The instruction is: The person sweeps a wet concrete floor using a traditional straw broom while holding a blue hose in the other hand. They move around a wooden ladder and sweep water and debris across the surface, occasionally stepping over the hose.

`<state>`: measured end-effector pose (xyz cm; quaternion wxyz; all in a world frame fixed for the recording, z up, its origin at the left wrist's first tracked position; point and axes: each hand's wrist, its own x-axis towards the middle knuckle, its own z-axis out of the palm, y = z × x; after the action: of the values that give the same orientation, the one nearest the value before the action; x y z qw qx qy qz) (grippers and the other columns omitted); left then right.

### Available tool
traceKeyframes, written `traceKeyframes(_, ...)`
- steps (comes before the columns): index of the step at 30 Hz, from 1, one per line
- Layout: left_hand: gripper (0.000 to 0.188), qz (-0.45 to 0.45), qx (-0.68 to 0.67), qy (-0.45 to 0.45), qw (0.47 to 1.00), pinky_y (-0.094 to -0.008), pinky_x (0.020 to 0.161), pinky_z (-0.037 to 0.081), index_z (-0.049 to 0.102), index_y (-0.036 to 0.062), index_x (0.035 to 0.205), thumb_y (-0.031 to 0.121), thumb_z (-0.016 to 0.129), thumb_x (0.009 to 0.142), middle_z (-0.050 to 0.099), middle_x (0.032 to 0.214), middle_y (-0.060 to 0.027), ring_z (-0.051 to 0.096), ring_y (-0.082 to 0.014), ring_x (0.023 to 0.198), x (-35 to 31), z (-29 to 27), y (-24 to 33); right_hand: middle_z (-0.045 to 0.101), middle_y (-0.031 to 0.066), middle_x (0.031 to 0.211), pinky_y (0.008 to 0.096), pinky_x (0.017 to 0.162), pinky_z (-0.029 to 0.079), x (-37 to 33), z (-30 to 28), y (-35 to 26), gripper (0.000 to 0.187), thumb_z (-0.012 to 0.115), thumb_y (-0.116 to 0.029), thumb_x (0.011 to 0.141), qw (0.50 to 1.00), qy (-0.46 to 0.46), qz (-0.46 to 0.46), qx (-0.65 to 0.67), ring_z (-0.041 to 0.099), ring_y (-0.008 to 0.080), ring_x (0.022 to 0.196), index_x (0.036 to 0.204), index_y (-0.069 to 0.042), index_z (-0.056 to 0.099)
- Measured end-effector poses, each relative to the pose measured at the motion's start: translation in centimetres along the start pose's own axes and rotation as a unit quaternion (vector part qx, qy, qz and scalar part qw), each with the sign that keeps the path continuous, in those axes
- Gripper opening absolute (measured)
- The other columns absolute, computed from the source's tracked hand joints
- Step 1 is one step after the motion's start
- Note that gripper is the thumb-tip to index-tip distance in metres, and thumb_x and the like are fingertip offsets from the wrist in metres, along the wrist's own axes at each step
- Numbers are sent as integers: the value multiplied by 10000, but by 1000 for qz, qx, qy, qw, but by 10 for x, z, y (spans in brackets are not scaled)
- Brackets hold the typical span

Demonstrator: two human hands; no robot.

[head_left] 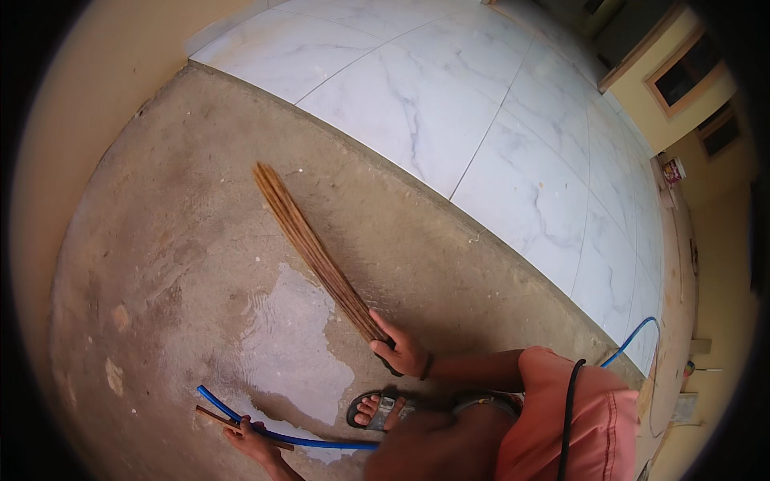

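Wet concrete [200, 264], tiles [409, 112] alongside, right hand [405, 351] gripping broom [317, 258], left hand [250, 443] holding hose [325, 443] (sandalled foot [370, 410] nearby)

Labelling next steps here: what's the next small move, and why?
Probably draw the broom back across the puddle: the right grip holds the broom, its tips point past the water, and the left grip has the hose.

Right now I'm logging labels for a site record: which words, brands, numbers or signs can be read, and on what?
No text can be read in this view.
White-and-red tub, far right: its markings are too small and blurred to read.
Bundle of sticks and blue hose: no lettering visible.
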<state>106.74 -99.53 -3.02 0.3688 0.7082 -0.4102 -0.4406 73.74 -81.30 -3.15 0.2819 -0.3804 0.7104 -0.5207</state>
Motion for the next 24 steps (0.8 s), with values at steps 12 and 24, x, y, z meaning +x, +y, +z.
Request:
traceKeyframes(12, 205, -26, -13, 0, 1000, -285, 471, 480, 429, 48, 990, -58, 559, 872, 564, 810, -77, 580, -150, 527, -16, 4, -6, 635, 326, 1028, 475, 773, 517, -4, 109, -21, 668, 587, -246, 936, 973, -231, 9, -30, 643, 470, 879, 1513, -55, 312)
traceKeyframes(24, 195, -46, -25, 97, 994, -293, 478, 480, 442, 33, 978, -37, 579, 858, 563, 782, -78, 569, -152, 522, -10, -47, -25, 634, 266, 1238, 354, 848, 520, 108, 103, -24, 669, 625, -184, 924, 995, -102, -7, -8, 662, 241, 1025, 1483, 50, 341)
